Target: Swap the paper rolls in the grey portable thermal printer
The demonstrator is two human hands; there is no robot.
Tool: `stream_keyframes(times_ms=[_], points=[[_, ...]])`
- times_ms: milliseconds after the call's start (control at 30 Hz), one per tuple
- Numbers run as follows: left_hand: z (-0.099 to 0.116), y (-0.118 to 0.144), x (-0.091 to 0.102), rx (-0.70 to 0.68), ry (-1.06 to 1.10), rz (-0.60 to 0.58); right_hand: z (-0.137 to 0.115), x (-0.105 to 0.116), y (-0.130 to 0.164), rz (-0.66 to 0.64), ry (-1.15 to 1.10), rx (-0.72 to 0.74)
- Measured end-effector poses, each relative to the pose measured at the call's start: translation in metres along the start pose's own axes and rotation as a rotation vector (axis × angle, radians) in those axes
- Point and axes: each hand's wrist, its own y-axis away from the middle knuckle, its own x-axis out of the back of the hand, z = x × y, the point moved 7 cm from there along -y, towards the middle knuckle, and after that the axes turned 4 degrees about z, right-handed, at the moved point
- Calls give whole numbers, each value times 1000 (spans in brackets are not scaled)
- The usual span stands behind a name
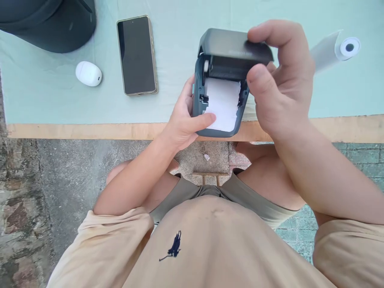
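Note:
A small dark portable receipt printer (198, 116) is held above the table's front edge, its hinged cover (231, 42) raised. White paper (223, 102) with a ragged right edge lies in its bay and over its front. My left hand (187, 116) grips the printer from the left side, the thumb pressing on the paper and the other fingers behind the body. With finger and thumb, my right hand (282, 76) pinches the right end of the raised cover. Behind that hand, a roll of white paper (349, 48) lies on the table, partly unrolled.
A phone (136, 56) lies screen up on the pale green tabletop (177, 40), with a white rounded case (89, 73) left of it. A large black cylindrical object (51, 24) stands at the back left. The table has a wooden front edge (120, 131). A paper scrap (207, 157) is on the floor.

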Motion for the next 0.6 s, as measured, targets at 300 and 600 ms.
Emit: stream_keyframes(times_ms=[300, 600], points=[[0, 0, 0, 7, 31, 11, 0, -2, 11, -50, -32, 56], [5, 7, -5, -43, 86, 12, 7, -30, 18, -299, -467, -269]])
